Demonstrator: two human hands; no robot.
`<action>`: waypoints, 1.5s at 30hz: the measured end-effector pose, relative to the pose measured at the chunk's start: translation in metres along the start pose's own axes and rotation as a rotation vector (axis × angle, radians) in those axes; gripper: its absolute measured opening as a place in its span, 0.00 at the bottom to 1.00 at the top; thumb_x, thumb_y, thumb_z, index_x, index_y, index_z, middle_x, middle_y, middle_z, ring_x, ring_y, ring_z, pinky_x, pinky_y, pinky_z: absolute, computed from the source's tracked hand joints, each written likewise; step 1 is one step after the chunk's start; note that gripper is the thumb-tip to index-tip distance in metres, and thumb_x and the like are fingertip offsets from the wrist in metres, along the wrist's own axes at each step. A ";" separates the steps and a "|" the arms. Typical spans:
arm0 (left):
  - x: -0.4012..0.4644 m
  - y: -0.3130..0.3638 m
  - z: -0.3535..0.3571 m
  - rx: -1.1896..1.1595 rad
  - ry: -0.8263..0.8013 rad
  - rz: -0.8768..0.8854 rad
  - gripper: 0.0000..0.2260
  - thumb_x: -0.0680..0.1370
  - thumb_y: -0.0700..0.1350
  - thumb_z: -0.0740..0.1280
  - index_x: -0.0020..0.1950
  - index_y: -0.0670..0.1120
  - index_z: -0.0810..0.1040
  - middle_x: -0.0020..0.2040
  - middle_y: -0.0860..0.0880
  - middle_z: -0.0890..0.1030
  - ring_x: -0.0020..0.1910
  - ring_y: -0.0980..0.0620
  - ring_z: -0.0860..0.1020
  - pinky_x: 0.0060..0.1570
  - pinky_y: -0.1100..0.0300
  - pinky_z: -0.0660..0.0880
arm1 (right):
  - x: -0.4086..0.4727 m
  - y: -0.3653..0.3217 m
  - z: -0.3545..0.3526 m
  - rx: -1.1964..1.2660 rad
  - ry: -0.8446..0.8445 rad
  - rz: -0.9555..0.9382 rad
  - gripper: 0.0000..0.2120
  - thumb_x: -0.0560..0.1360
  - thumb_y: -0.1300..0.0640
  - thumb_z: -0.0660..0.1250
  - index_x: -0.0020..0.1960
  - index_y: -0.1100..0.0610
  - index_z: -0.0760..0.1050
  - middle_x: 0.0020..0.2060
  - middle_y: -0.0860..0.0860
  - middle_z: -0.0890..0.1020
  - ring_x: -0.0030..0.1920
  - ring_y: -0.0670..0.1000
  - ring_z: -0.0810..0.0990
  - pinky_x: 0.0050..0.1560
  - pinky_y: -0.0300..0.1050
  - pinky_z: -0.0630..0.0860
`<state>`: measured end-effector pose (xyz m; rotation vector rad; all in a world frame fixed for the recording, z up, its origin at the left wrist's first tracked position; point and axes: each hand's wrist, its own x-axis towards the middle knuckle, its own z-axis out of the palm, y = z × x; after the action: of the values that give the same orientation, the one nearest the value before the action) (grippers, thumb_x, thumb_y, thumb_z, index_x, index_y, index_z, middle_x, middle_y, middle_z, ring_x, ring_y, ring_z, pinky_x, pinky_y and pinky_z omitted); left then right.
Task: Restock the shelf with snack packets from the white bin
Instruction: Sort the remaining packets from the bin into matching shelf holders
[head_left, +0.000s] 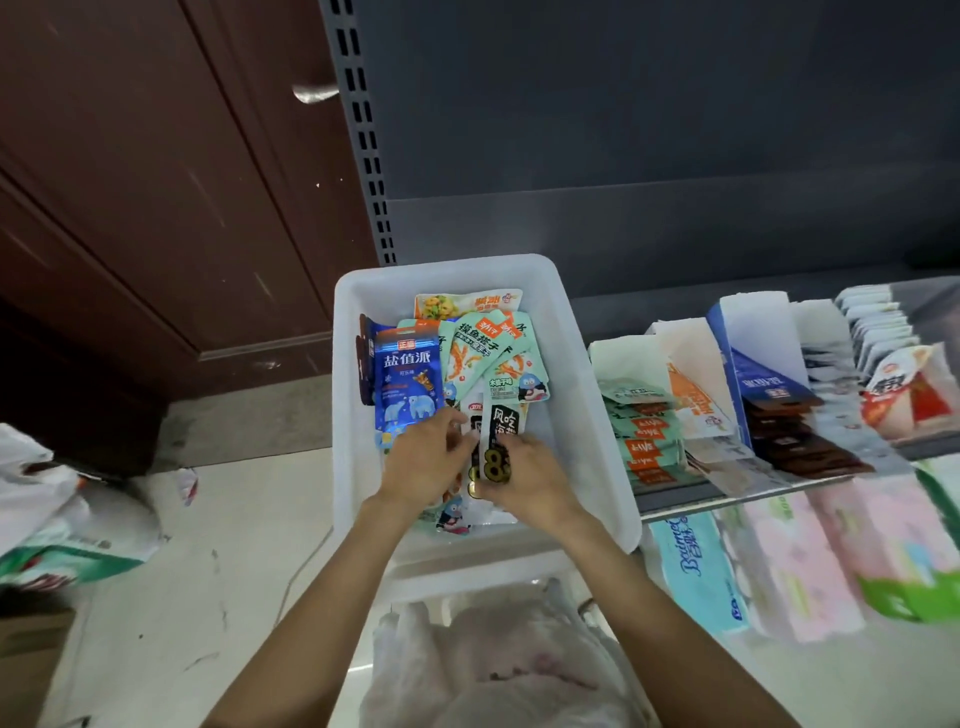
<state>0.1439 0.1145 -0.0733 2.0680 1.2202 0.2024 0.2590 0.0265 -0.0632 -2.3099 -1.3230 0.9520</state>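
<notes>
At the centre of the frame the white bin (571, 364) holds a jumble of snack packets, among them a blue packet (408, 384) on its left side and green packets (475, 353) toward the top. Both hands reach into it: the left hand (423, 462) and the right hand (535, 478) each pinch the black-and-white packets (496, 441) between curled fingers. To the right, the shelf (727, 499) carries rows of packets standing in open boxes.
</notes>
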 end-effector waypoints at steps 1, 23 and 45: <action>-0.001 0.001 0.003 0.002 -0.011 -0.014 0.13 0.78 0.53 0.64 0.59 0.49 0.75 0.51 0.50 0.82 0.51 0.49 0.79 0.49 0.57 0.74 | -0.001 0.000 0.001 -0.005 0.012 -0.003 0.23 0.69 0.52 0.73 0.62 0.58 0.72 0.57 0.55 0.74 0.55 0.54 0.75 0.50 0.39 0.70; -0.009 0.082 -0.070 -0.521 -0.249 0.310 0.12 0.75 0.41 0.68 0.54 0.55 0.79 0.47 0.57 0.83 0.49 0.57 0.80 0.50 0.63 0.77 | -0.043 0.033 -0.123 0.859 0.188 -0.175 0.06 0.75 0.62 0.67 0.51 0.55 0.78 0.46 0.56 0.84 0.39 0.50 0.77 0.30 0.38 0.75; 0.084 0.327 0.180 0.426 0.108 0.588 0.13 0.77 0.52 0.64 0.61 0.54 0.78 0.58 0.52 0.80 0.57 0.48 0.70 0.56 0.56 0.64 | -0.060 0.276 -0.318 -0.129 1.003 -0.281 0.08 0.79 0.55 0.61 0.51 0.57 0.76 0.38 0.53 0.83 0.36 0.55 0.80 0.33 0.45 0.75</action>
<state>0.5025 -0.0036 -0.0107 2.7888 0.7201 0.3501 0.6323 -0.1515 0.0375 -2.0843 -1.1747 -0.3832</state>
